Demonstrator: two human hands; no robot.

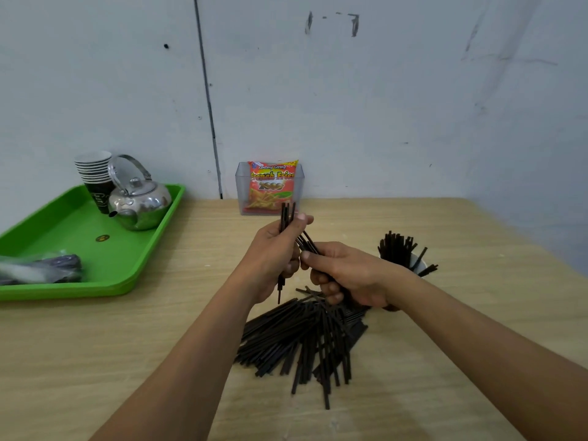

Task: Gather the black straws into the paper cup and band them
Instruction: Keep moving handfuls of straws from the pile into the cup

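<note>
Many black straws (302, 338) lie loose on the tabletop (159, 361) just below our hands, and a bunch (396, 249) stands in the paper cup (417, 265) just behind our right hand (346, 275), which curls round a few while our left hand (273, 253) grips several upright, so we judge gathering partway and banding not yet begun.

The white paper cup (419, 265), just right of the right grip (345, 276), is almost wholly hidden: the wrist covers its wall. Both that grip and the left grip (272, 253) cover the middle of the thin black plastic straws (285, 214) they hold. Below the right grip, the top of the loose straw pile (296, 338) is hidden behind it. Far left of the left grip, the frame edge cuts the green plastic tray (105, 249), and the clear-wrapped bundle (41, 268) on it is blurred.
</note>
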